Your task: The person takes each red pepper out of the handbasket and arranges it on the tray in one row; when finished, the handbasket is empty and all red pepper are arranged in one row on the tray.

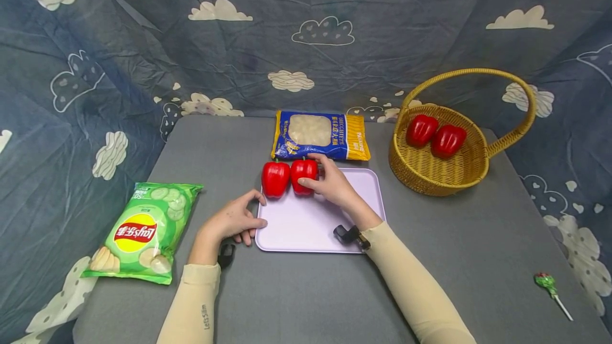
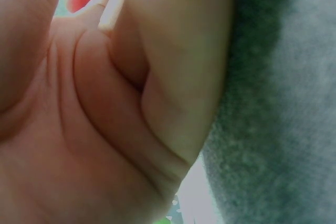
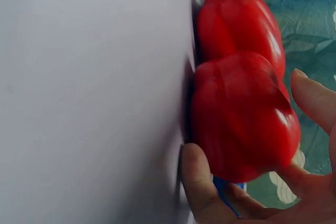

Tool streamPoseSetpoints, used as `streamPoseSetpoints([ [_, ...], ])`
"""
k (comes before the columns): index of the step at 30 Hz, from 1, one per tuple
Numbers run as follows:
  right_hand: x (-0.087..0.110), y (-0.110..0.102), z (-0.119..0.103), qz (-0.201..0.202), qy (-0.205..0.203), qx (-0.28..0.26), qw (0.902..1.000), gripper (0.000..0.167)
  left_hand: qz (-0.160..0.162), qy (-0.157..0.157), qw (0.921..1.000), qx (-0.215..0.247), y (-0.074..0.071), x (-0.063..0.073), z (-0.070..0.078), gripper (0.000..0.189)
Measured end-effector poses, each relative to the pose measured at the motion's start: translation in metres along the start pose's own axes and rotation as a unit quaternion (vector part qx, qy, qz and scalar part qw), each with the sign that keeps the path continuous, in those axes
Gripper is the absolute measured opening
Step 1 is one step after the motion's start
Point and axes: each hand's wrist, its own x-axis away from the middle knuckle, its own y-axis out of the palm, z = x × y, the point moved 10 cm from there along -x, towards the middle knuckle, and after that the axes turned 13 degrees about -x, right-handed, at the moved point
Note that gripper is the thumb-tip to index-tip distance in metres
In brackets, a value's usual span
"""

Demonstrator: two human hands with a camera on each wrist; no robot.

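Note:
Two red bell peppers stand side by side at the back left of a lilac tray. My right hand holds the right-hand bell pepper, thumb at its front and fingers around its far side. In the right wrist view, those fingers curve about this pepper, and the other bell pepper touches it. My left hand rests at the tray's left edge, thumb and index finger bent over the rim. Palm and bent fingers fill most of the left wrist view.
Behind the tray lies a blue and yellow pasta bag. A wicker basket with two more red peppers stands at back right. On the left is a green chip bag; a lollipop lies far right.

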Motion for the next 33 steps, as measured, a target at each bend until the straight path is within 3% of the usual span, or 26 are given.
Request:
streamPoseSetpoints([
  [7,0.006,-0.013,-0.007,-0.011,0.025,-0.038,0.9989,0.079,0.000,0.012,0.9999,0.006,0.000,0.002,0.002,0.046],
  [13,0.015,-0.045,-0.033,0.002,-0.008,-0.048,0.9988,0.080,-0.001,0.014,0.9999,0.008,0.000,0.003,0.004,0.046],
  [22,0.034,-0.112,-0.064,0.083,-0.059,-0.080,0.9916,0.074,-0.005,0.009,0.9999,0.003,-0.001,0.001,0.003,0.047],
  [28,0.053,-0.167,-0.071,0.171,-0.084,-0.106,0.9760,0.071,-0.006,0.011,0.9999,0.002,-0.001,0.001,0.003,0.047],
  [33,0.070,-0.223,-0.056,0.246,-0.088,-0.177,0.9488,0.072,-0.004,0.017,0.9998,0.000,-0.001,0.001,0.004,0.047],
])
